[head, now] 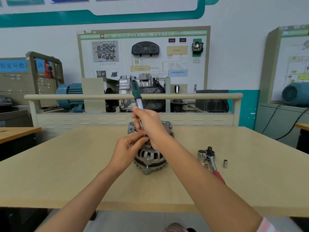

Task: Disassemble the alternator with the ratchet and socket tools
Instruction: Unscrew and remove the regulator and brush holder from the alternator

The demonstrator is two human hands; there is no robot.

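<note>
A silver alternator lies in the middle of the beige table. My right hand grips the metal shaft of a green-handled ratchet, which points up and away from the alternator's top. My left hand pinches a small part at the ratchet's head, right on top of the alternator. The head itself is hidden behind my fingers.
To the right of the alternator lie a red-handled ratchet, a large socket and two small sockets. A rail runs along the table's far edge, with training equipment behind it.
</note>
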